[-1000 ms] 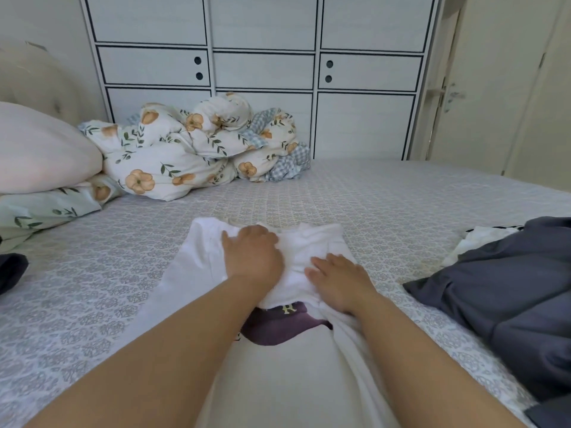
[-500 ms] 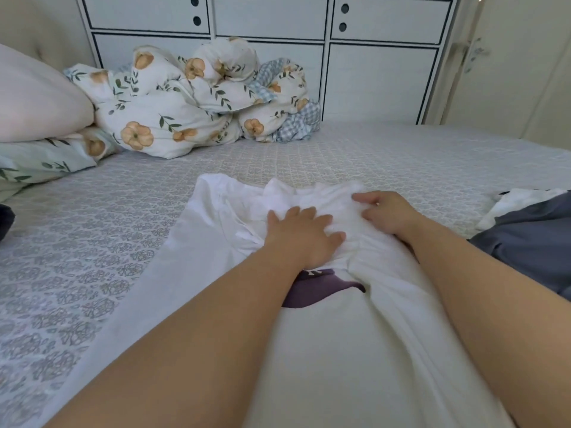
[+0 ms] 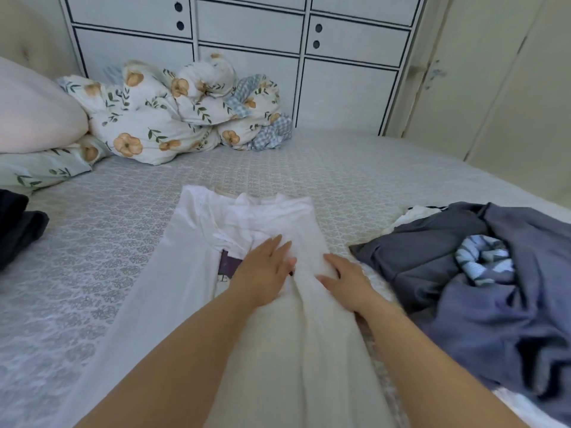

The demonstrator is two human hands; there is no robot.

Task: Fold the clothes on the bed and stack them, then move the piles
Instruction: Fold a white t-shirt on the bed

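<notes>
A white shirt [image 3: 197, 273] with a dark purple print lies lengthwise on the patterned bed [image 3: 92, 248], its sides folded inward. My left hand [image 3: 265, 273] lies flat on the middle of the shirt, fingers straight, covering most of the print. My right hand [image 3: 343, 278] presses flat on the folded right side, fingers pointing left. A heap of grey-blue clothes [image 3: 494, 288] with a light blue patterned piece lies at the right. A dark garment [image 3: 15, 230] sits at the left edge.
A bundled floral duvet [image 3: 173, 112] and pillows [image 3: 34, 115] lie at the head of the bed, in front of a white wardrobe [image 3: 340, 72]. A door [image 3: 494, 88] is at the right. Bare bed surface shows beyond the shirt.
Both hands have slid back toward me along the shirt. The right hand came from the shirt's top right corner down to the folded right side. The view tilted up slightly.
</notes>
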